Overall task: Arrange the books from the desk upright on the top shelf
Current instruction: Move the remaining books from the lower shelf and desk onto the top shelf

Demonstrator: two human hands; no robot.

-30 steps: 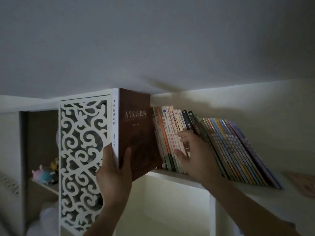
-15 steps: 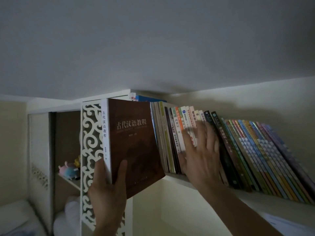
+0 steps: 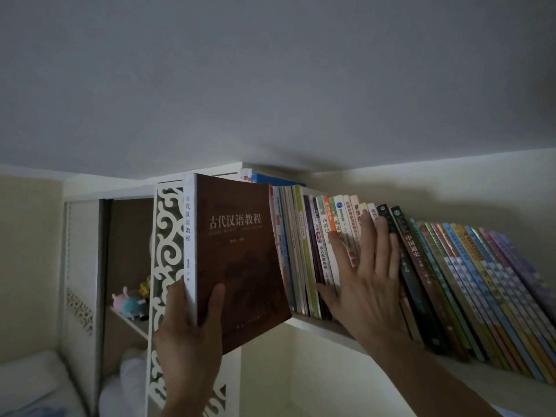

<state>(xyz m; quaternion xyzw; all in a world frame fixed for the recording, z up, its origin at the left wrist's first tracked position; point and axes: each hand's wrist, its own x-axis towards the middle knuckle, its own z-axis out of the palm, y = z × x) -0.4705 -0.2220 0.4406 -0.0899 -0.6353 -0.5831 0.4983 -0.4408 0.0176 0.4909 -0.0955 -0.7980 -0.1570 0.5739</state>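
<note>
Your left hand (image 3: 192, 335), low in the centre-left of the frame, grips the bottom corner of a brown book (image 3: 237, 260), thumb lying up the front cover and fingers wrapped behind the white spine; the book stands upright in the air in front of the left end of the top shelf (image 3: 319, 325), its lower edge hanging below the shelf board, its cover (white Chinese title across the upper half) facing you; just behind its top edge, a blue book (image 3: 267, 178) and a red-and-white one peek out. Your right hand (image 3: 367, 284), right of centre, is spread wide with straight fingers pressed flat against the spines of the row of books (image 3: 451, 275) already on the shelf, holding nothing; the thumb reaches left toward the lower edge of the thinner volumes; those at the left of the row stand nearly upright, while the colourful ones toward the right edge of the frame lean over leftward. To the left of the brown book a white carved panel (image 3: 167, 236) fronts a cabinet; beyond it, at mid-left, a lower shelf holds small plush toys (image 3: 128, 303); the ceiling fills the upper half of the frame.
</note>
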